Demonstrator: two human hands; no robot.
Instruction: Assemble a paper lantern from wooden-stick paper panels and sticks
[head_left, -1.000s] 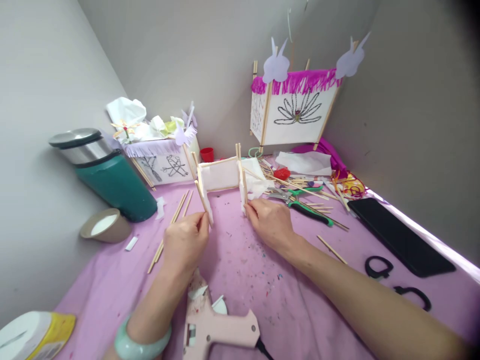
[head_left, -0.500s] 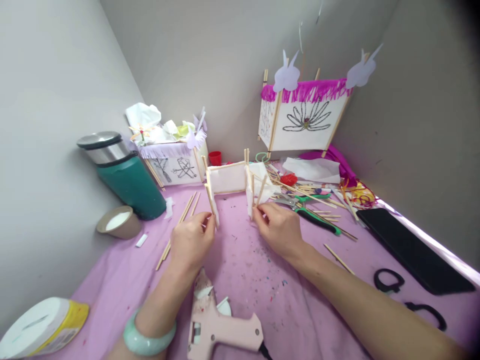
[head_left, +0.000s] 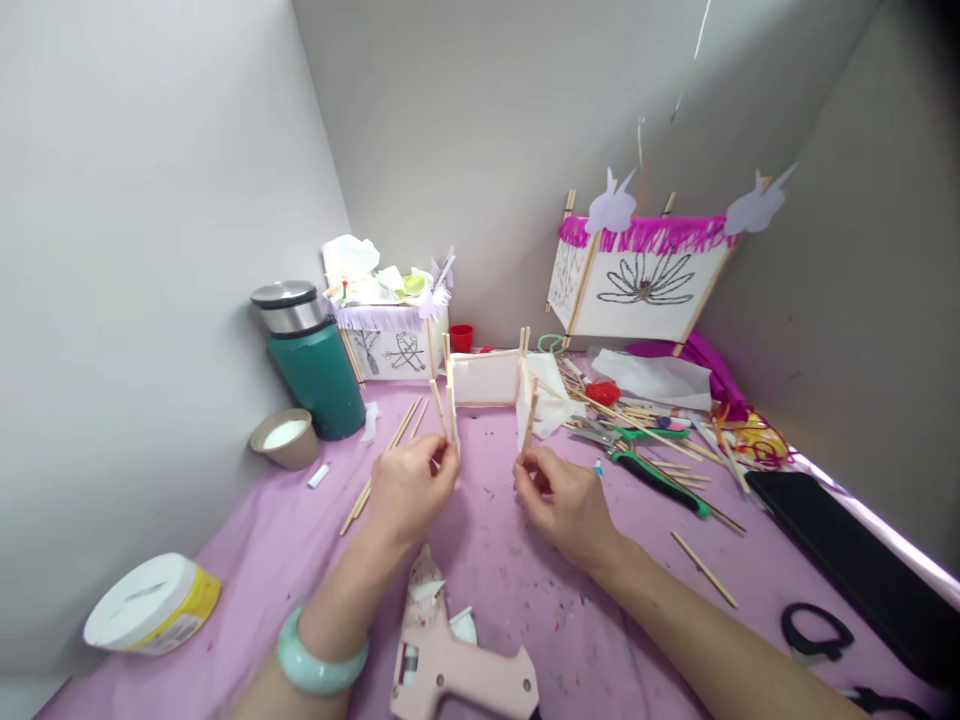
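A small three-sided frame of wooden sticks and white paper (head_left: 486, 381) stands upright on the cloth, its open side toward me. My left hand (head_left: 414, 487) is closed in a pinch at the near lower edge of its left side panel. My right hand (head_left: 568, 503) pinches the near stick (head_left: 530, 415) of the right side panel low down. The fingertips hide the lower ends of both near sticks. Below and between my hands lies a pale pink glue gun (head_left: 457, 665), its nozzle pointing away from me.
At left are a green flask (head_left: 315, 375), a small bowl (head_left: 285, 437) and a white-lidded tub (head_left: 154, 603). Pliers (head_left: 652, 475), loose sticks (head_left: 705, 570), scissors (head_left: 816, 632) and a black phone (head_left: 847, 560) lie right. Behind are a decorated box (head_left: 390, 350) and hanging lantern (head_left: 645, 285).
The view has shifted, so everything sits farther right in the picture. At the right panel, the two near sticks that stood apart now appear together. Both hands still pinch the panels.
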